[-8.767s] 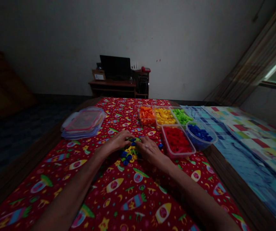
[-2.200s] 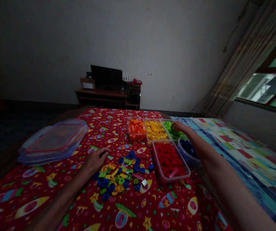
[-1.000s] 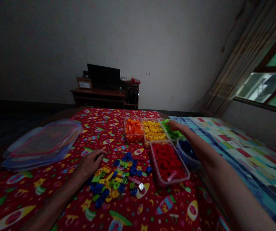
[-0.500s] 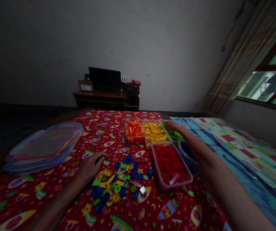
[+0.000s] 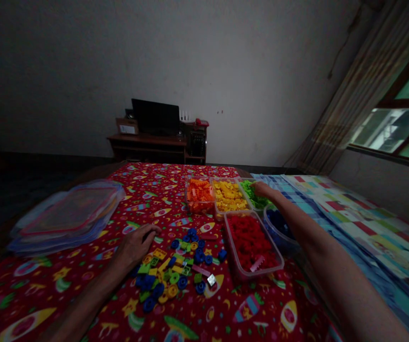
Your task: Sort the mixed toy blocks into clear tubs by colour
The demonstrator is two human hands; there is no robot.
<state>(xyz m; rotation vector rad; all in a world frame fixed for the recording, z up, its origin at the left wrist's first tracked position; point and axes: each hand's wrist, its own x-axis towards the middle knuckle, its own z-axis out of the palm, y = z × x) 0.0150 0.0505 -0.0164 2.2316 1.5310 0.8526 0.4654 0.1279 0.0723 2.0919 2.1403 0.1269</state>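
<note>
My left hand [image 5: 135, 245] rests on the red patterned cloth, fingers curled loosely, beside a pile of mixed blue, yellow and green toy bricks [image 5: 175, 270]. My right hand [image 5: 263, 190] reaches far forward over the tub of green bricks [image 5: 256, 198]; its fingers are dim and partly hidden. Near it stand tubs of orange bricks [image 5: 199, 194], yellow bricks [image 5: 228, 196], red bricks [image 5: 252, 242] and a round tub of blue bricks [image 5: 277, 227]. A pale pink piece lies in the red tub.
A stack of clear plastic lids [image 5: 69, 215] lies at the left on the cloth [image 5: 147, 190]. A checked sheet [image 5: 361, 223] covers the surface to the right. A desk with a dark monitor [image 5: 156, 116] stands against the far wall. The room is dim.
Both hands left the brick pile earlier; the right hand went out to the green tub and has stayed there. Over the last second only small shifts of hand and camera.
</note>
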